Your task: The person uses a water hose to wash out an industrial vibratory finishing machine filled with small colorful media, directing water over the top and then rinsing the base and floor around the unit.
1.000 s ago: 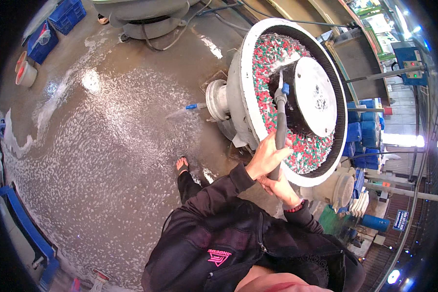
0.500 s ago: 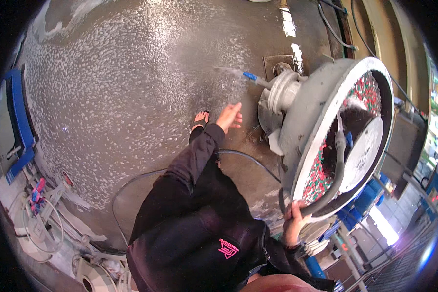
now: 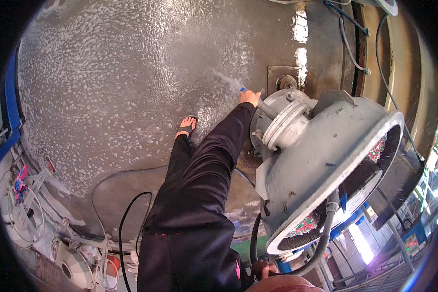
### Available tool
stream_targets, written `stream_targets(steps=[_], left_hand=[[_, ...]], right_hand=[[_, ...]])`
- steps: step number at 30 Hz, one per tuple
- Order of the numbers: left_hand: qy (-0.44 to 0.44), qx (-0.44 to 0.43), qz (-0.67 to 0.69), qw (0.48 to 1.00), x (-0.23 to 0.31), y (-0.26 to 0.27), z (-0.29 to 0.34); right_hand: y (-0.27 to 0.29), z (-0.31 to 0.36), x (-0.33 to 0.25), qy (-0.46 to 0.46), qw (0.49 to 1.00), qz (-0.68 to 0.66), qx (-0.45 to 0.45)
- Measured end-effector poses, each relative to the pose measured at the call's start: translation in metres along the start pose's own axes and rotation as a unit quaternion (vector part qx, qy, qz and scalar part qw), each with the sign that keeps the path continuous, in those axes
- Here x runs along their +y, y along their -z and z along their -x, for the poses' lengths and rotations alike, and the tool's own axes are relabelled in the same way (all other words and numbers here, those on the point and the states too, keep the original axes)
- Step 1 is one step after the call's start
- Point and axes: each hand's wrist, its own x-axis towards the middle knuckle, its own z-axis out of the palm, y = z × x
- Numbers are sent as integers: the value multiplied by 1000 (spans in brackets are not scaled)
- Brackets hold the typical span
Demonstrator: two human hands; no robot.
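My left hand (image 3: pixel 249 98) is stretched out far in front, closed round the blue-handled valve (image 3: pixel 243 89) at the end of a short pipe (image 3: pixel 267 110). Water sprays from that end onto the wet floor. The pipe comes out of the base of a large grey bowl machine (image 3: pixel 321 151) on my right. Low down, near my body, my right hand (image 3: pixel 264 268) grips a thick grey hose (image 3: pixel 321 248), partly hidden. The hose runs up over the bowl's rim, its fitting (image 3: pixel 332 205) inside the bowl. Small red, green and white pieces (image 3: pixel 304 227) show in the bowl.
The wet concrete floor (image 3: pixel 107 97) has patches of foam. A thin dark hose (image 3: pixel 124 171) crosses it behind my legs. My sandalled foot (image 3: pixel 186 126) is near the machine. Far left stands a blue frame (image 3: pixel 10 107); more pale equipment (image 3: pixel 75 267) is at lower left.
My left hand has moved forward from open air and closed on the valve. I have leaned in, and the bowl appears more side-on. My right hand keeps the hose, now lower in view.
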Motion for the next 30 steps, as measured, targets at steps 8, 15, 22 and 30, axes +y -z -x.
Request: stream_targets(steps=[8,15,22,30], left_hand=[[117,209,88,967,-7,-45,-16],[-24,218,69,973,-49,-67,-51],[-140,91,62,984,-59,-57,-40],[-183,-5,-200,963,-32,-23,-5]], right_hand=[[40,60,77,19,978,-120,170],[0,-33,17,-67,989,-29,126],[-4,-57,2,-102,987,-1,122],[3,-28,-7,-105,987,-3,122]])
